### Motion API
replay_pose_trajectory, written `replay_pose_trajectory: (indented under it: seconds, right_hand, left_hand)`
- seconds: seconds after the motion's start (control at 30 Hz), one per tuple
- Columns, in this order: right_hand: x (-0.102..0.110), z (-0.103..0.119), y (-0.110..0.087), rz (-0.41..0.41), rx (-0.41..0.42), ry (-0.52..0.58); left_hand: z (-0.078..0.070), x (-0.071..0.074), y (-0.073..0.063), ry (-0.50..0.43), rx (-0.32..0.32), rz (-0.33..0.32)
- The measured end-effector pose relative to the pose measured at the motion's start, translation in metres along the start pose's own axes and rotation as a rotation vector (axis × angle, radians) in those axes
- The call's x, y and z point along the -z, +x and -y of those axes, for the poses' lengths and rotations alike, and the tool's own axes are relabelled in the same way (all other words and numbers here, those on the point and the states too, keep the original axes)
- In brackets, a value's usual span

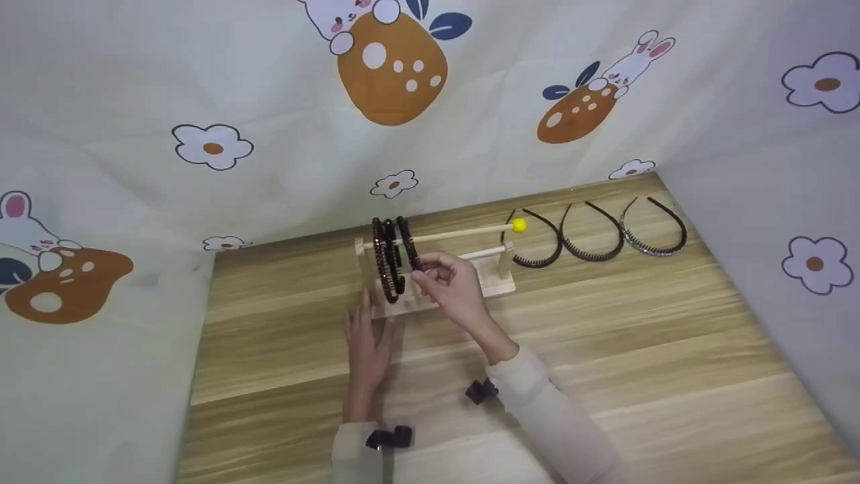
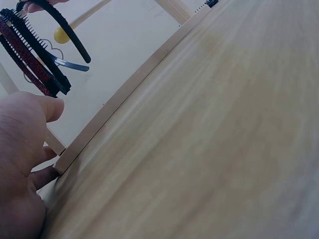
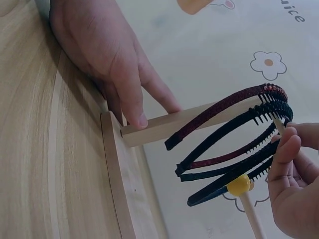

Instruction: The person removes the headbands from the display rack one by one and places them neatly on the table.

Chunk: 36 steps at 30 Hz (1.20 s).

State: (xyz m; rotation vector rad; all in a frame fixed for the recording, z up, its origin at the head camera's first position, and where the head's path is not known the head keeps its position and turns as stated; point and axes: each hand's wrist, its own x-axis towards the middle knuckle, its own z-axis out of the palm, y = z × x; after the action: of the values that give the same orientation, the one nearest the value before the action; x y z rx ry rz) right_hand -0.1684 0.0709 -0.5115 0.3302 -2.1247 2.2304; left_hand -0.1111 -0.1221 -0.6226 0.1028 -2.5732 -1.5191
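Observation:
My right hand (image 1: 457,289) pinches a black toothed headband (image 1: 407,238) near its curved top, as the right wrist view shows. It is at the upper rod (image 1: 463,232) of a wooden rack (image 1: 500,288), beside other headbands hanging near the rod's left end. Among those are a dark red glittery headband (image 3: 224,103) and a black headband (image 3: 214,137), both with comb teeth inside. With fingers extended, my left hand (image 1: 368,349) touches the rack's left end, its fingertips at the upright post (image 3: 159,124) and the base corner.
Three more dark headbands (image 1: 591,257) lie in a row on the wooden table (image 1: 605,376), right of the rack. A yellow ball (image 1: 519,225) caps the upper rod's free end. Behind the table hangs a printed cloth (image 1: 282,87); another side of it rises at right.

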Motion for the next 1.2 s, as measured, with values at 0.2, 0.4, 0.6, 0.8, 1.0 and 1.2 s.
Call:
replay_pose_trajectory:
  seconds: [0.2,0.4,0.6,0.8,1.0,1.2]
  right_hand:
    - [0.001,0.003,0.0,-0.014,0.004,0.055]
    - [0.003,0.009,-0.003,-0.023,0.007,0.092]
    - [0.005,0.016,-0.005,-0.019,0.027,0.095]
    - [0.007,0.023,-0.007,-0.027,0.028,0.11]
    - [0.01,0.029,-0.009,-0.021,0.053,0.12]
    - [0.013,0.034,-0.011,-0.032,0.072,0.127]
  left_hand:
    - [0.001,0.0,0.001,-0.002,-0.01,-0.001]
    - [0.0,0.0,0.0,-0.003,-0.015,-0.011]
    - [0.0,0.0,0.001,0.006,-0.017,-0.01]
    - [-0.001,0.001,0.001,0.012,-0.003,0.002]
    - [0.0,0.0,0.001,0.015,-0.004,-0.002]
    - [0.0,0.0,0.0,0.014,-0.011,-0.005]
